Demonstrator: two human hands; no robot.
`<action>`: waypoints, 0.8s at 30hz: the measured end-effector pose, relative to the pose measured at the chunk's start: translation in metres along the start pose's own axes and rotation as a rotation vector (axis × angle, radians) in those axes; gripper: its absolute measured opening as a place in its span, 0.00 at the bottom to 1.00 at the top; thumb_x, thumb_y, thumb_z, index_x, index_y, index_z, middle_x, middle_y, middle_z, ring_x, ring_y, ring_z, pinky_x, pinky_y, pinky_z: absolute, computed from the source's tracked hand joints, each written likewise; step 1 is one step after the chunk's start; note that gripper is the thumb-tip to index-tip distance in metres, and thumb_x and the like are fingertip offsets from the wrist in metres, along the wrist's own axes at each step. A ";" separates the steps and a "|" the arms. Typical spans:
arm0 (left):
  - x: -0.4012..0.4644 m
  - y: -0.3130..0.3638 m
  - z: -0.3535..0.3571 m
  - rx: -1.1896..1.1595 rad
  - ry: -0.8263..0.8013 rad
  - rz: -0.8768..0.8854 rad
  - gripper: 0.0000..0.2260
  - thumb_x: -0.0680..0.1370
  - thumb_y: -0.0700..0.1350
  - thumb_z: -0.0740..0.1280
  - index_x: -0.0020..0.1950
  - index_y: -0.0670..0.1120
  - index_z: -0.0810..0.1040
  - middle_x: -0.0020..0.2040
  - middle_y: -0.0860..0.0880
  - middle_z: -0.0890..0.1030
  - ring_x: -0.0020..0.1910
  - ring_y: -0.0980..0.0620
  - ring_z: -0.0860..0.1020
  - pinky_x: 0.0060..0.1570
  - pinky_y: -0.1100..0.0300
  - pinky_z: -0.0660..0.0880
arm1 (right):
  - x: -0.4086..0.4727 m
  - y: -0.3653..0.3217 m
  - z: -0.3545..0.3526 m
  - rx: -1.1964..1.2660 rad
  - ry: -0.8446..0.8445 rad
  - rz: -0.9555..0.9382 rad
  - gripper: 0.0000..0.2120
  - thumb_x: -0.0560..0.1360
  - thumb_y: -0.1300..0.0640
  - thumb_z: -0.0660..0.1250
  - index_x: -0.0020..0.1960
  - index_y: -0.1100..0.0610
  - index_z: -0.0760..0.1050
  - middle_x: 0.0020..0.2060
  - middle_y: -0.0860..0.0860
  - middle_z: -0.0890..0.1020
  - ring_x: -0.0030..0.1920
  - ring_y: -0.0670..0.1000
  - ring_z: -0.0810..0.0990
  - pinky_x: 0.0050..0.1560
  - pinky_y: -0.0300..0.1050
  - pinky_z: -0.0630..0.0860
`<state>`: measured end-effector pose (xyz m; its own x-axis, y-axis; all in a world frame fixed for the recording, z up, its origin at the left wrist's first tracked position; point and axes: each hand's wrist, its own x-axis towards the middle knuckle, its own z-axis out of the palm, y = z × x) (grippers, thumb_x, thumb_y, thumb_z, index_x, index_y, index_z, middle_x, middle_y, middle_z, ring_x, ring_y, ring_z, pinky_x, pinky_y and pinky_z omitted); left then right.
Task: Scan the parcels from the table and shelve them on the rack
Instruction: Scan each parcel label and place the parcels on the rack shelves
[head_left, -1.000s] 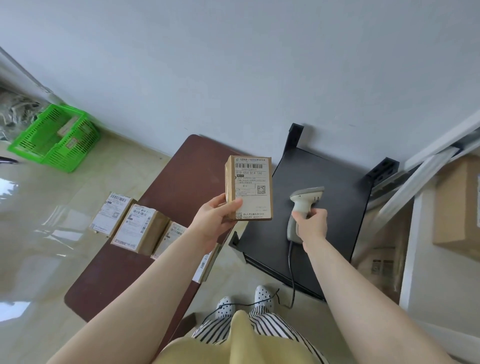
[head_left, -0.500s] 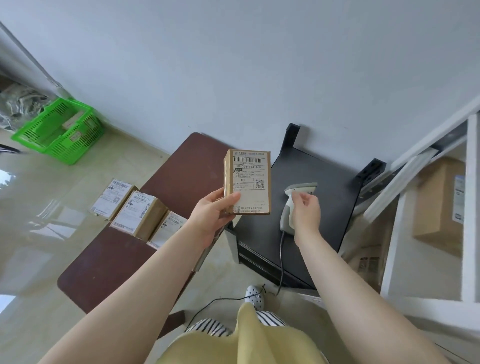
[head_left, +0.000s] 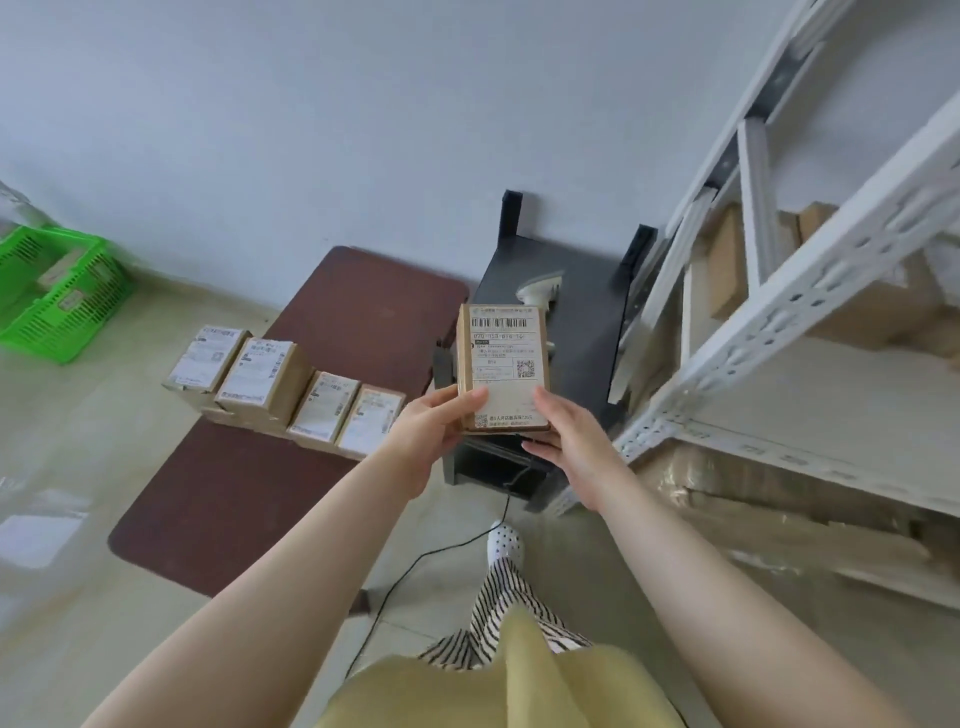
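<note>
A small cardboard parcel with a white shipping label faces me, held upright in mid-air. My left hand grips its lower left corner and my right hand holds its lower right corner. The white barcode scanner lies on the black stand behind the parcel, partly hidden by it. Several more labelled parcels sit in a row on the dark brown table. The white metal rack stands at the right with cardboard boxes on its shelves.
A green plastic basket sits on the floor at the far left by the wall. The scanner's black cable trails across the glossy floor towards my feet. Flattened brown packaging lies on the rack's lowest shelf.
My right hand let go of the scanner, which now rests on the black stand, and took the parcel's lower right corner. The view swung right, showing more of the rack.
</note>
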<state>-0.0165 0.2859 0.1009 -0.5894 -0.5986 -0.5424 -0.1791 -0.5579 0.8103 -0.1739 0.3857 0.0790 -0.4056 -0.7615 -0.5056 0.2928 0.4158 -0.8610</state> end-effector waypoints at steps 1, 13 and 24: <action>-0.010 -0.009 0.008 0.020 -0.029 -0.021 0.09 0.79 0.49 0.69 0.58 0.49 0.80 0.45 0.54 0.88 0.42 0.60 0.85 0.41 0.69 0.77 | -0.016 0.009 -0.008 0.006 0.024 0.009 0.21 0.79 0.42 0.64 0.65 0.55 0.77 0.56 0.52 0.85 0.59 0.52 0.82 0.61 0.50 0.79; -0.040 -0.075 0.136 0.297 -0.240 -0.138 0.10 0.78 0.50 0.72 0.57 0.48 0.82 0.54 0.48 0.87 0.54 0.51 0.84 0.54 0.61 0.80 | -0.130 0.072 -0.134 0.155 0.201 0.028 0.15 0.76 0.45 0.67 0.56 0.54 0.79 0.51 0.55 0.85 0.57 0.58 0.81 0.64 0.56 0.76; -0.030 -0.140 0.384 0.283 -0.307 -0.198 0.16 0.76 0.47 0.74 0.61 0.43 0.81 0.50 0.50 0.86 0.46 0.56 0.83 0.46 0.67 0.78 | -0.213 0.092 -0.358 0.245 0.402 0.030 0.10 0.79 0.47 0.65 0.54 0.51 0.77 0.57 0.56 0.83 0.60 0.58 0.80 0.63 0.53 0.78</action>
<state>-0.2756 0.6026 0.0891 -0.7202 -0.2748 -0.6371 -0.4949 -0.4401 0.7493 -0.3708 0.7647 0.0881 -0.6826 -0.4777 -0.5531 0.4862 0.2682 -0.8317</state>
